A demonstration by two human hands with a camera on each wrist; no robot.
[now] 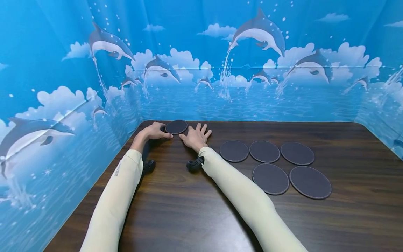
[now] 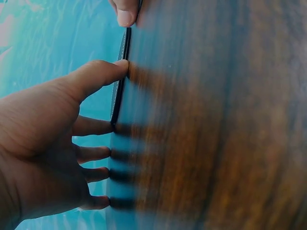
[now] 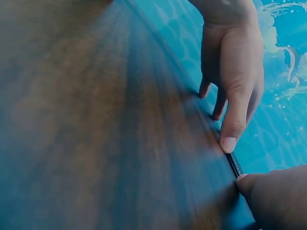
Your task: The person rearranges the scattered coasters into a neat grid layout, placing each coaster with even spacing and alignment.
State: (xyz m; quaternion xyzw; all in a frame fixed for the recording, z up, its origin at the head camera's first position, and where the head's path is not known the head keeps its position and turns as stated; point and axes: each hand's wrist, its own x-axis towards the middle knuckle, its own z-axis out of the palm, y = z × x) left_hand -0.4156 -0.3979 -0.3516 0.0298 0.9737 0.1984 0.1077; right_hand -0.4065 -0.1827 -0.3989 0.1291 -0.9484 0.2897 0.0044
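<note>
A round dark disc with a stitched rim (image 1: 176, 127), like a coaster, lies flat near the far left corner of the wooden table. My left hand (image 1: 153, 131) is at its left side; the thumb and forefinger touch its edge, and the other fingertips rest on the table, as the left wrist view shows. On the disc's right is my right hand (image 1: 196, 137), fingers spread on the table and thumb at the rim. Edge-on, the disc (image 2: 117, 96) is a thin dark strip in the left wrist view. In the right wrist view, my right hand (image 3: 283, 199) shows only in part.
Several matching discs lie right of centre in two rows, among them a back-row disc (image 1: 264, 151) and a front-row disc (image 1: 310, 182). A blue dolphin-print curtain (image 1: 201, 94) stands behind the table (image 1: 176, 217) and along its sides. Dark straps (image 1: 195, 164) are on both wrists.
</note>
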